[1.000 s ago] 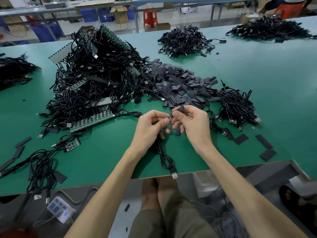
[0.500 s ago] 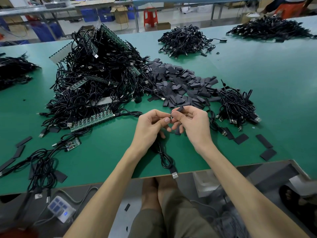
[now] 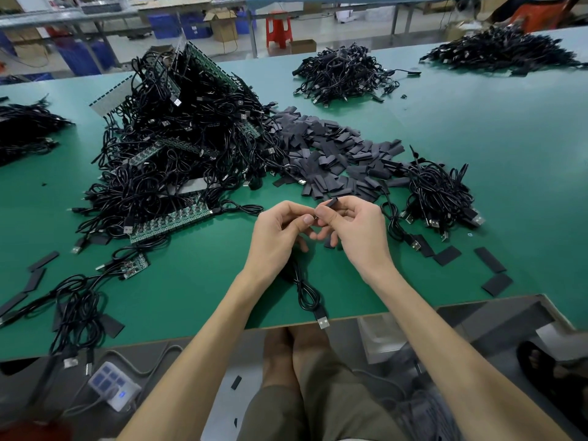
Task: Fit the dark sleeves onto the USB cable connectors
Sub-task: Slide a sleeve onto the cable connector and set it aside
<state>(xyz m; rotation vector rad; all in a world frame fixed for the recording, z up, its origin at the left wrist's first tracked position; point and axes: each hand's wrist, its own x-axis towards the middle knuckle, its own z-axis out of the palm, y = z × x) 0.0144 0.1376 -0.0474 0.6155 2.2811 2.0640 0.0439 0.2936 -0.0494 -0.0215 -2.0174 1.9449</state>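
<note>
Head view: both hands are held close together just above the desk (image 3: pixel 197 281), with wrists raised and fingers curled. A dark sleeve (image 3: pixel 331 203) is pinched by the right hand (image 3: pixel 359 230), its grip closed thumb against forefinger, and the sleeve's far end is seen poking up past the fingertips. The left hand (image 3: pixel 280 230) is kept with its grip pressed tight on the end of the USB cable (image 3: pixel 305 291), which is trailed back under the palm to a silver plug (image 3: pixel 323 321) at the desk's near edge. Against half a second ago, next to nothing is seen to have shifted: same pinch, same spot. The connector being worked is hidden between the fingertips, so how far the sleeve is seated cannot be told.
</note>
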